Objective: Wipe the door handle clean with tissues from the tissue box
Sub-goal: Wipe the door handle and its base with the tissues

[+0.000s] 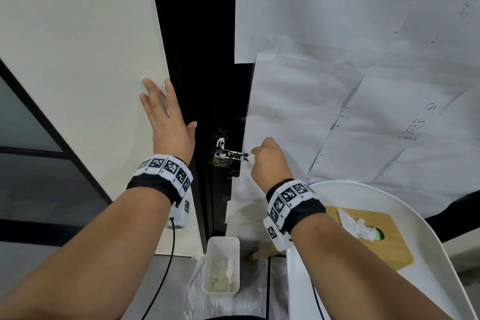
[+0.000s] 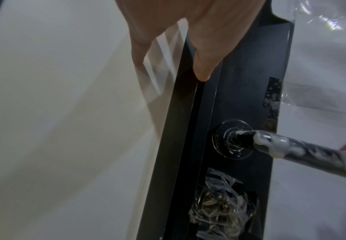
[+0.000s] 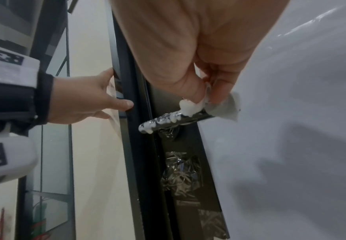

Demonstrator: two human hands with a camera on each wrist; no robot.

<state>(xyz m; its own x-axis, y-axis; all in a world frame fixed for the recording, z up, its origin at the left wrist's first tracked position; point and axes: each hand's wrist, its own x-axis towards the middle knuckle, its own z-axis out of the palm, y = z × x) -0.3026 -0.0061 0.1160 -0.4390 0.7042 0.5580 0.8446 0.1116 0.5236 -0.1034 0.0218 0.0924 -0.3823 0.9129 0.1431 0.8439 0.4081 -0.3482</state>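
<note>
Wiping had barely begun
Right hand [image 1: 270, 161] fingers [image 3: 219, 91] pinched a tissue [image 3: 225, 108] at the door handle [image 3: 168, 121] tip; foam beyond them remained; left hand [image 1: 166, 122] lay flat, released.

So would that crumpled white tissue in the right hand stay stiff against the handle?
Probably not: the crumpled white tissue bends limply under the right hand. It looks light, and likely soggy and tearable, since white foam clings to it.
</note>
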